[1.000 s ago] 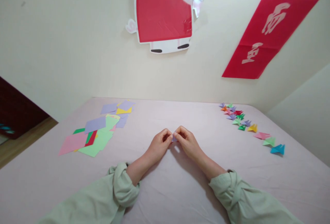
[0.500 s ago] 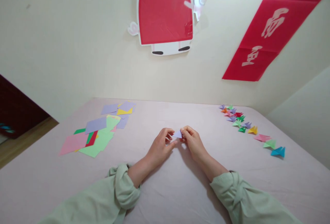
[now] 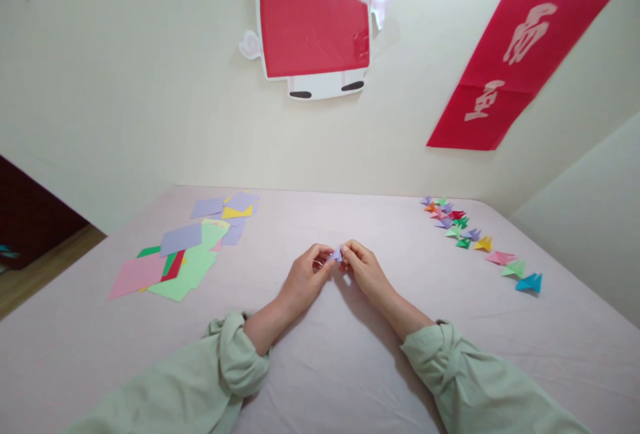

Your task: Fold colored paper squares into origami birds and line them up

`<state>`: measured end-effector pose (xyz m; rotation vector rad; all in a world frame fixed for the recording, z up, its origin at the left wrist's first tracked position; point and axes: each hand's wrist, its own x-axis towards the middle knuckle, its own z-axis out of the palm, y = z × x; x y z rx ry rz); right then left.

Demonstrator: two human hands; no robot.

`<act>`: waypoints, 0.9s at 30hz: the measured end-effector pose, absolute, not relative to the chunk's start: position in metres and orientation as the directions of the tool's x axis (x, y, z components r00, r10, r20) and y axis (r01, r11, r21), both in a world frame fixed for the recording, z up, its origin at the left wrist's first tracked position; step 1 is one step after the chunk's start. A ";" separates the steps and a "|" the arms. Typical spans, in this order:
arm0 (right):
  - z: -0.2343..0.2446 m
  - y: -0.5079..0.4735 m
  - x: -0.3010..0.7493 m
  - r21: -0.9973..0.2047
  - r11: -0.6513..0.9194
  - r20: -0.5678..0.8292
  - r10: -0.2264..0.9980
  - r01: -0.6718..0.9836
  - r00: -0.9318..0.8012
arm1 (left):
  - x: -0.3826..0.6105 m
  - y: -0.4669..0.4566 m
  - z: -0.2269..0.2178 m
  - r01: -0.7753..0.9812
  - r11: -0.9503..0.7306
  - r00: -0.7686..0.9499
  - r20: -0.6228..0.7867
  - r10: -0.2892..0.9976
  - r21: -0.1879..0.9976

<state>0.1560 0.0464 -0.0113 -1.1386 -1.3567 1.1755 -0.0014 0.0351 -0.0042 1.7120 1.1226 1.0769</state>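
Observation:
Between my fingertips is a small folded piece of purple paper [image 3: 337, 255], held just above the table, near the middle of the view. My left hand [image 3: 309, 277] pinches its left side between thumb and fingers. On the other side, my right hand [image 3: 367, 270] grips the paper's right edge with thumb and index finger. Part of the paper is covered by the fingers, so its full folded shape does not show.
On the left lie loose coloured paper sheets [image 3: 181, 241], overlapping in purple, green, pink, red and yellow. Several small folded paper figures [image 3: 484, 243] form a line on the right. Behind the pale-covered table [image 3: 320, 367] rises a wall with a cartoon cutout [image 3: 315, 21] and red banner [image 3: 505, 74].
My left thumb and fingers have closed on the purple paper, which has tilted and shows less of its face. The whole view has shifted slightly.

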 end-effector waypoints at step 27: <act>-0.010 0.046 0.156 -0.991 0.116 0.105 0.981 0.059 -0.161 | -0.002 0.041 -0.009 -0.008 -0.064 0.211 0.064 0.975 0.998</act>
